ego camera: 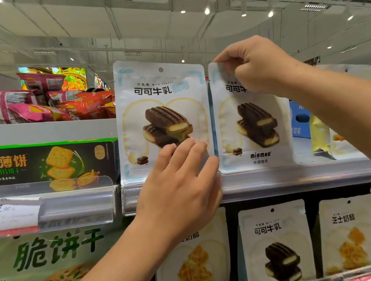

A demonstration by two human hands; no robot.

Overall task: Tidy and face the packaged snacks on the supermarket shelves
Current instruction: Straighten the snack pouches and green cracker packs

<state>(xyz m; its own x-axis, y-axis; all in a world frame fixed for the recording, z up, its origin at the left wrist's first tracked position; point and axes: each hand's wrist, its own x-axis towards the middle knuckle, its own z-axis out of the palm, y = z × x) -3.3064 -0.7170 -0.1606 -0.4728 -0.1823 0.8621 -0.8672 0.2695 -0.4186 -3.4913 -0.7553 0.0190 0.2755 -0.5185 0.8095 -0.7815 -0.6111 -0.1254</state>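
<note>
Two white cocoa-milk biscuit pouches stand upright side by side on the upper shelf [303, 172]. My left hand [181, 188] lies flat with fingers spread against the lower front of the left pouch [160, 103]. My right hand [255, 68] pinches the top edge of the right pouch [252, 128], covering part of its printed title. Both pouches face forward.
A green-and-black cracker box [40, 165] stands left of the pouches, behind a clear price-tag holder [75, 208]. Pink and red chip bags [50, 104] pile on the top shelf. Below hang cheese [193, 268] and cocoa pouches [278, 248]. Yellow packs [322, 135] sit at right.
</note>
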